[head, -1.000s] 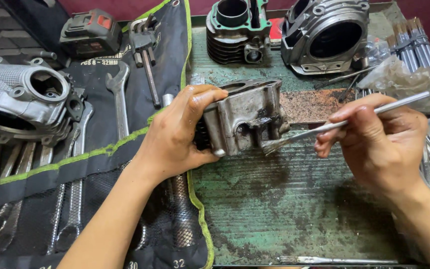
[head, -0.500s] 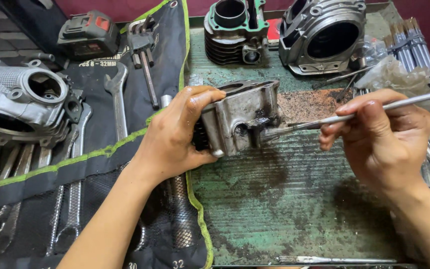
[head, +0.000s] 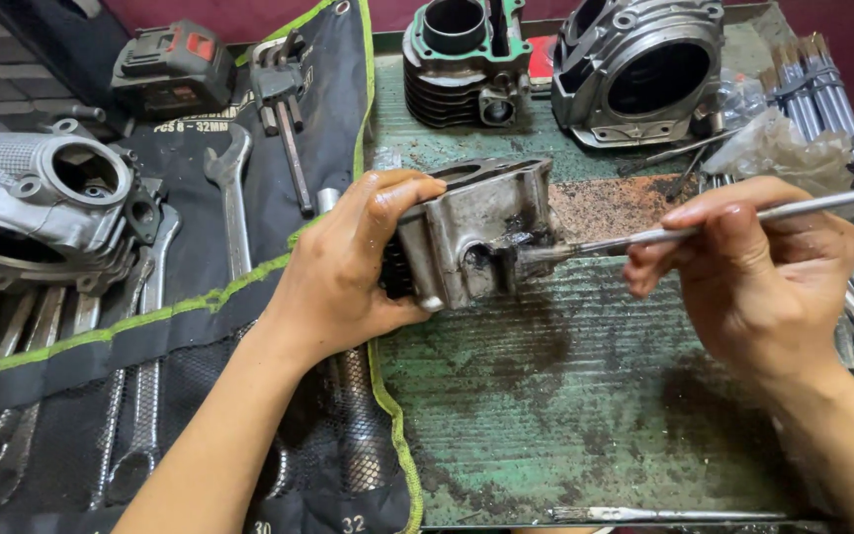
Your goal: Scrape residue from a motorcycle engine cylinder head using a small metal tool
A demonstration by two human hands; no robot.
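We work over a green workbench [head: 565,425], stained dark just below our grip. Left of the grip lies a black tool roll [head: 200,326] with green edging; its pockets hold spanners [head: 135,396], their lower ends hidden under mesh. Beyond that sits a grey engine casing [head: 32,198], cut off at the edge. Past the grip stand a finned cylinder [head: 462,59] and a silver engine cover [head: 640,69]. Our left hand [head: 348,267] clasps the grimy cylinder head [head: 471,237], thumb over its top, fingers hidden behind. Our right hand [head: 753,277] pinches a thin metal brush [head: 684,232] whose tip touches the head's blackened side; the bristles are hard to make out.
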